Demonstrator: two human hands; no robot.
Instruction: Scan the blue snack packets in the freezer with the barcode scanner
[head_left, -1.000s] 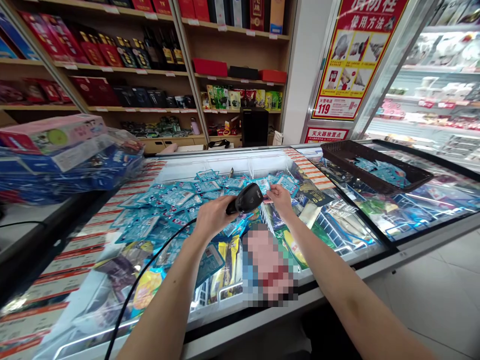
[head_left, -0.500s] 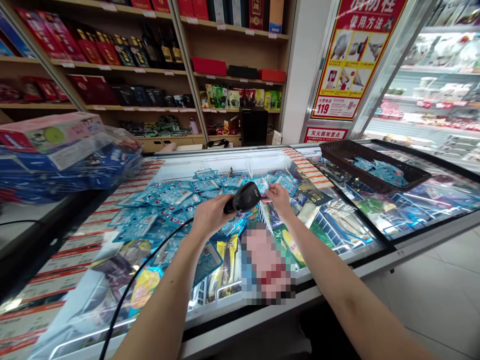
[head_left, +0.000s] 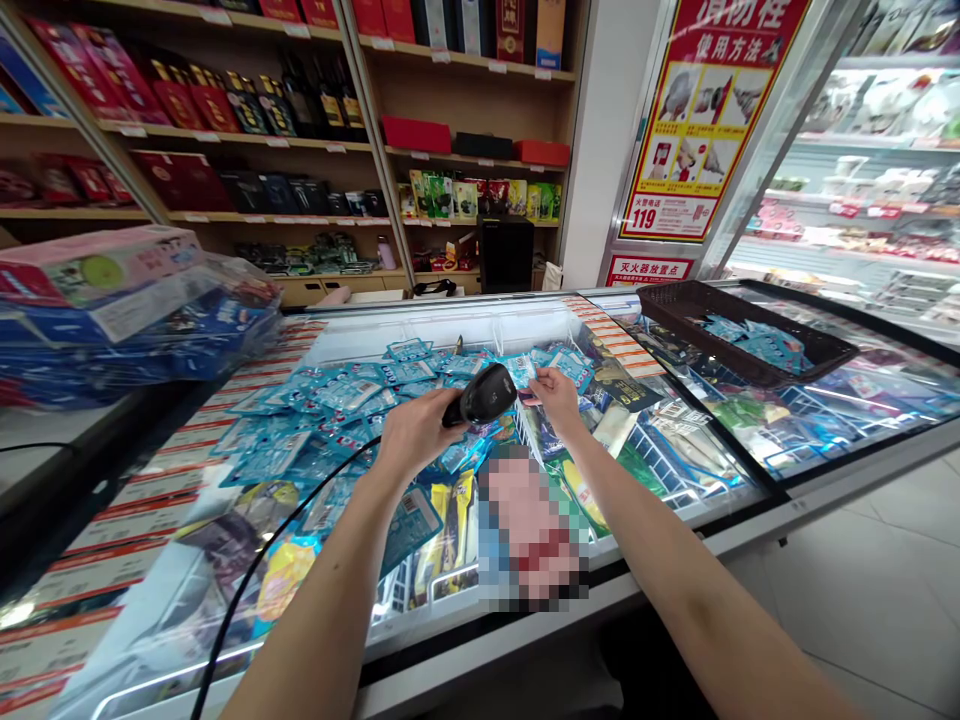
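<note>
My left hand [head_left: 414, 432] is closed round the handle of a black corded barcode scanner [head_left: 486, 394], its head turned to the right. Pinched in the fingers of my right hand [head_left: 556, 398] is a small blue packet [head_left: 520, 370], held in front of the scanner's head. Both hands are above the glass top of a chest freezer. Many similar blue packets [head_left: 349, 388] lie in a loose heap left of and behind the scanner. The scanner's black cable [head_left: 281, 545] runs down past my left forearm.
A dark brown basket [head_left: 836, 352] with several blue packets stands at the right on the freezer. Plastic-wrapped boxes [head_left: 120, 300] are stacked at the left. A pixelated patch covers the freezer's front middle. Shelves of goods [head_left: 300, 140] rise behind.
Almost nothing differs. The whole view has shifted very slightly; both hands keep their holds on the scanner and the packet.
</note>
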